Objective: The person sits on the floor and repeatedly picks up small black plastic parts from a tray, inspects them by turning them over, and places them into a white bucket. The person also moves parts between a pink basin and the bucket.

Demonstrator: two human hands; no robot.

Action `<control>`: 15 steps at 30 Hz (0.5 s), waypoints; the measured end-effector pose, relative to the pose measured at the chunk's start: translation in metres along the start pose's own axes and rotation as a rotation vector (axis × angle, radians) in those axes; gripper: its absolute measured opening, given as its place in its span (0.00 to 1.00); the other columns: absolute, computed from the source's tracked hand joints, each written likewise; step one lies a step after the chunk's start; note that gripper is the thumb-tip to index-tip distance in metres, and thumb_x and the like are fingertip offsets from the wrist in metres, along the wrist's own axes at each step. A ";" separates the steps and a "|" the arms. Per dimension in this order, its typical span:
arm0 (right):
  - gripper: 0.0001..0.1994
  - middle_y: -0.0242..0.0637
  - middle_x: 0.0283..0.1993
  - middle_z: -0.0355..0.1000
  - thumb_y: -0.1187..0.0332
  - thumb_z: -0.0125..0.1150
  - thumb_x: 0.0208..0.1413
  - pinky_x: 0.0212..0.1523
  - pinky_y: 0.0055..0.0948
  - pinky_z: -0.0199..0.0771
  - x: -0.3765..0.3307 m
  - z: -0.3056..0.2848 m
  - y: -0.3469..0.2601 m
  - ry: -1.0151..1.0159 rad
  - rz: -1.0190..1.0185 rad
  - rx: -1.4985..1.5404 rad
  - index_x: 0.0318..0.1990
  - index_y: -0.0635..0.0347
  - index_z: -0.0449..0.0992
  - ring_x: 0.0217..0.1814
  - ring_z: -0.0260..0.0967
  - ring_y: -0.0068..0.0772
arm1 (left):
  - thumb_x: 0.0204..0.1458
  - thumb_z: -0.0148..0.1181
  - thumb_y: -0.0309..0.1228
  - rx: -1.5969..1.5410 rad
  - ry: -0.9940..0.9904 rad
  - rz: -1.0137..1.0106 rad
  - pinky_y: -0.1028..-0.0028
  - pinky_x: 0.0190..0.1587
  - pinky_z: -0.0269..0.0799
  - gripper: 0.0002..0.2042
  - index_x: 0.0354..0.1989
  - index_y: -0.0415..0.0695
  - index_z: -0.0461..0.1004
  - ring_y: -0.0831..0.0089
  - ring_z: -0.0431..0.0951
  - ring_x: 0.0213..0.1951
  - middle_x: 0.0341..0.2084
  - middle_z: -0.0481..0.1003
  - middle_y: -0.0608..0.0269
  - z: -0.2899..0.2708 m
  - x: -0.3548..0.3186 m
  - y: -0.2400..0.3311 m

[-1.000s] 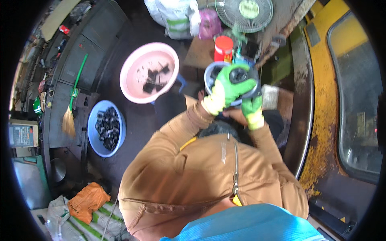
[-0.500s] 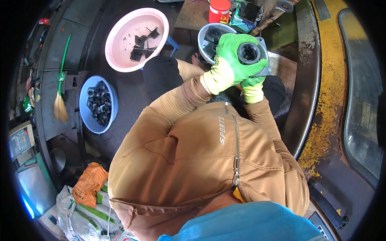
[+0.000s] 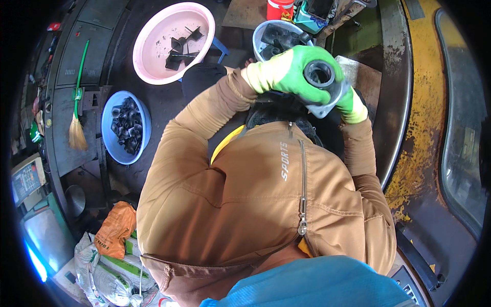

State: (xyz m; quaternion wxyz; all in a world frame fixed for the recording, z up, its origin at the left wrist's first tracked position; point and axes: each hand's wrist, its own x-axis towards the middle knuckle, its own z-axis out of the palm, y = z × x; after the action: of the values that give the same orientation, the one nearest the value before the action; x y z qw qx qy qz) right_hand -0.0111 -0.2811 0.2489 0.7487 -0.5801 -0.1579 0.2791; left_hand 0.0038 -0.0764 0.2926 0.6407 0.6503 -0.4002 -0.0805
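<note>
In front of my chest I hold a black round collar part with a hollow middle (image 3: 319,74), its opening turned up toward me. A grey square plate with rounded corners (image 3: 323,109) sits beneath it. My left hand (image 3: 296,74), in a green and yellow glove, is closed around the collar, fingers curled over its near side. My right hand (image 3: 352,105), gloved alike, grips the plate's right edge from below; most of its fingers are hidden. Just beyond the hands stands a light blue basin (image 3: 257,45) with black parts (image 3: 279,38) in it.
A pink basin (image 3: 144,56) with a few black pieces stands at the far left on a blue stool (image 3: 220,48). Nearer left is a blue tub (image 3: 106,125) of small black parts. Along the right runs a rusty yellow machine (image 3: 424,123). Sacks (image 3: 115,281) lie at lower left.
Both hands have drawn the part and plate nearer to my body and tilted them. My left forearm has swung outward, and more of the light blue basin now shows.
</note>
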 end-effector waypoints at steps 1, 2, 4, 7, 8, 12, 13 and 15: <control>0.24 0.34 0.57 0.67 0.69 0.61 0.54 0.59 0.28 0.64 -0.002 -0.001 -0.001 -0.026 -0.003 -0.103 0.59 0.58 0.65 0.58 0.64 0.27 | 0.35 0.70 0.28 -0.077 -0.071 -0.009 0.70 0.50 0.69 0.21 0.42 0.41 0.74 0.71 0.74 0.46 0.41 0.74 0.62 -0.002 0.000 -0.001; 0.23 0.34 0.57 0.67 0.70 0.61 0.55 0.59 0.27 0.64 -0.003 -0.001 -0.001 -0.052 -0.009 -0.207 0.59 0.58 0.65 0.58 0.64 0.26 | 0.35 0.70 0.28 -0.154 -0.140 -0.018 0.71 0.50 0.68 0.21 0.42 0.41 0.74 0.71 0.73 0.46 0.40 0.74 0.63 -0.004 0.001 -0.002; 0.22 0.33 0.58 0.66 0.70 0.60 0.55 0.57 0.26 0.66 -0.003 0.000 -0.002 -0.063 -0.073 -0.394 0.58 0.56 0.66 0.57 0.65 0.25 | 0.34 0.69 0.26 -0.243 -0.187 -0.107 0.70 0.53 0.67 0.21 0.42 0.42 0.73 0.72 0.70 0.50 0.45 0.71 0.61 -0.008 0.001 -0.003; 0.24 0.34 0.56 0.67 0.71 0.62 0.52 0.51 0.26 0.72 0.006 0.007 -0.001 0.084 0.075 0.069 0.58 0.56 0.66 0.53 0.68 0.26 | 0.34 0.68 0.25 -0.380 -0.213 -0.246 0.70 0.55 0.65 0.24 0.45 0.42 0.72 0.71 0.68 0.54 0.51 0.67 0.60 -0.018 0.005 -0.003; 0.27 0.35 0.55 0.68 0.71 0.66 0.47 0.51 0.28 0.72 0.012 0.010 0.001 0.113 0.006 0.059 0.57 0.57 0.67 0.53 0.68 0.29 | 0.36 0.69 0.28 -0.220 -0.103 -0.120 0.70 0.53 0.67 0.25 0.47 0.41 0.71 0.69 0.70 0.51 0.48 0.70 0.59 -0.019 0.007 -0.003; 0.36 0.39 0.52 0.70 0.69 0.77 0.32 0.53 0.34 0.71 0.025 0.016 0.007 0.333 -0.569 -0.944 0.54 0.60 0.68 0.54 0.69 0.38 | 0.33 0.75 0.34 0.061 0.272 -0.045 0.69 0.50 0.70 0.30 0.48 0.39 0.71 0.65 0.75 0.46 0.44 0.73 0.53 0.000 0.008 -0.006; 0.36 0.37 0.52 0.70 0.68 0.76 0.33 0.53 0.33 0.70 0.025 0.020 0.012 0.368 -0.547 -0.826 0.55 0.60 0.67 0.54 0.69 0.37 | 0.33 0.75 0.35 0.092 0.409 0.040 0.69 0.49 0.71 0.28 0.45 0.39 0.72 0.65 0.75 0.44 0.42 0.74 0.54 0.010 0.009 -0.009; 0.36 0.35 0.52 0.70 0.67 0.76 0.35 0.53 0.31 0.69 0.025 0.029 0.021 0.500 -0.591 -0.754 0.56 0.60 0.66 0.54 0.69 0.34 | 0.37 0.72 0.29 0.168 0.543 -0.019 0.71 0.49 0.71 0.22 0.44 0.40 0.74 0.69 0.75 0.45 0.42 0.75 0.59 0.026 0.007 -0.014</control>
State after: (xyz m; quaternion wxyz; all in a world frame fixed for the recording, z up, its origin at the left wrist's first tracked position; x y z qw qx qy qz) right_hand -0.0119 -0.2398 0.2342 0.5501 -0.7881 -0.2208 -0.1660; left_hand -0.0018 -0.1033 0.2788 0.6675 0.7026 -0.2132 0.1242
